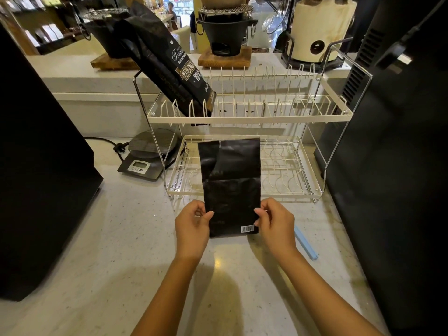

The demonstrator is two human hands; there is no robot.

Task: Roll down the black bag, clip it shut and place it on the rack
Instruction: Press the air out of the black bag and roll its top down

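A flat black bag (231, 187) with a white barcode near its lower end stands upright on the counter, just in front of the white two-tier wire rack (249, 118). My left hand (194, 220) pinches its lower left edge and my right hand (275, 220) pinches its lower right edge. The bag's top is unrolled and creased, open toward the rack's lower shelf. A light blue clip stick (306, 243) lies on the counter right of my right hand. A second black bag (169, 61) with printed lettering leans in the rack's upper tier at the left.
A digital scale (151, 154) sits left of the rack with its cable trailing left. Large black machines flank the counter at left (36, 166) and right (400, 166). Behind the rack, a raised ledge carries black stoves on wooden boards (224, 58).
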